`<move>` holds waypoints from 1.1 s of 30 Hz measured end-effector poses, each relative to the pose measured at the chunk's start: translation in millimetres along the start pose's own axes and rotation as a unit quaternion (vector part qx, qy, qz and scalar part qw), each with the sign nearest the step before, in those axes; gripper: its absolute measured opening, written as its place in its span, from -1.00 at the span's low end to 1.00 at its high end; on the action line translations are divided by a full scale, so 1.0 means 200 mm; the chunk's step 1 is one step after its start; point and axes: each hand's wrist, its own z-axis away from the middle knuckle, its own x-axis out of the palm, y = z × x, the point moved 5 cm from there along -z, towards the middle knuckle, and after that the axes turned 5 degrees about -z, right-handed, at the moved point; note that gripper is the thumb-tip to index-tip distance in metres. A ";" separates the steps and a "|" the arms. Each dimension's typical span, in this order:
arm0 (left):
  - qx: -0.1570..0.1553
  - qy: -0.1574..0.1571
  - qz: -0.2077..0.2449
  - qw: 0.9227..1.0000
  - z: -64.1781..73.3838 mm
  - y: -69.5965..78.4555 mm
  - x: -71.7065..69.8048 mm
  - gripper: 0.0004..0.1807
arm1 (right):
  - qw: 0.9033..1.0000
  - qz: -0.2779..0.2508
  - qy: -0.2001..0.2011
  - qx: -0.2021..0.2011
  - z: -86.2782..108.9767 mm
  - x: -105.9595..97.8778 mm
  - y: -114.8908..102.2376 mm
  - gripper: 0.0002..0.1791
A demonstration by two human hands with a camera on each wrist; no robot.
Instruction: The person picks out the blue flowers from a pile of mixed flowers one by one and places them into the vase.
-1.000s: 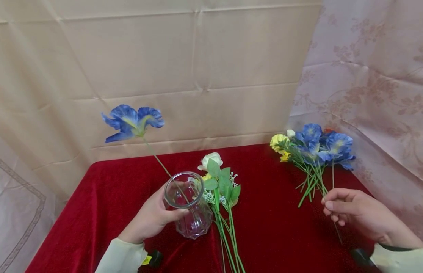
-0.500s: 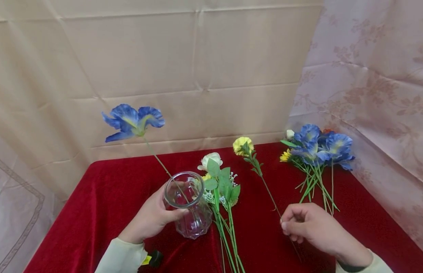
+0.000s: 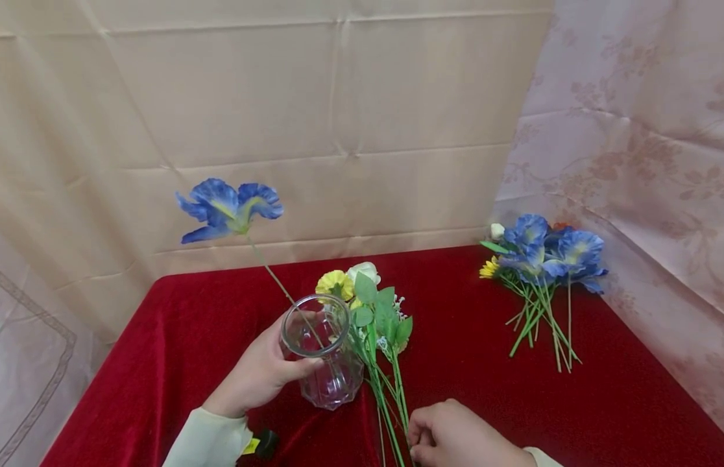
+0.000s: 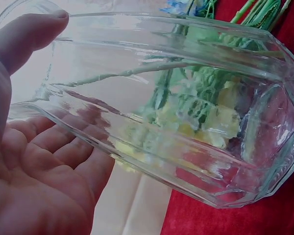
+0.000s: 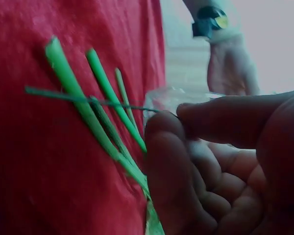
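Observation:
My left hand (image 3: 253, 373) grips a clear glass vase (image 3: 333, 392), thumb on the near side below the rim and fingers round the far side. A single blue iris (image 3: 224, 211) leans left out of the vase, its thin stem showing through the glass. Down at the front edge of the head view, my right hand (image 3: 458, 434) pinches a thin stem (image 5: 112, 103) between thumb and forefinger. This stem belongs to a yellow carnation (image 3: 334, 284), whose head lies over the bunch just behind the vase. That bunch has a white rose (image 3: 364, 270), green leaves (image 3: 385, 314) and long green stems.
A second pile at the back right holds blue irises (image 3: 578, 253), a small yellow flower (image 3: 488, 267), a white bud (image 3: 497, 230) and something red behind. Red velvet cloth (image 3: 455, 350) covers the table. A beige curtain (image 3: 233, 97) hangs close behind.
My right hand has drawn the yellow carnation out of the right-hand pile and carried it left and toward me, to the bunch beside the vase. My left hand and the vase have stayed put.

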 end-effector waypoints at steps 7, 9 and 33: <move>-0.002 0.000 -0.001 1.000 0.00 0.00 0.00 -0.27 | 0.995 0.094 -0.003 0.011 -0.01 0.01 -0.02 -0.77; 0.000 -0.001 0.000 1.000 0.00 0.00 0.00 -0.27 | 0.993 0.116 0.014 0.011 -0.01 -0.01 -0.03 -0.61; 0.015 0.010 -0.007 1.000 -0.01 0.00 -0.01 -0.27 | 0.987 0.156 0.013 -0.023 -0.05 0.00 -0.05 -0.30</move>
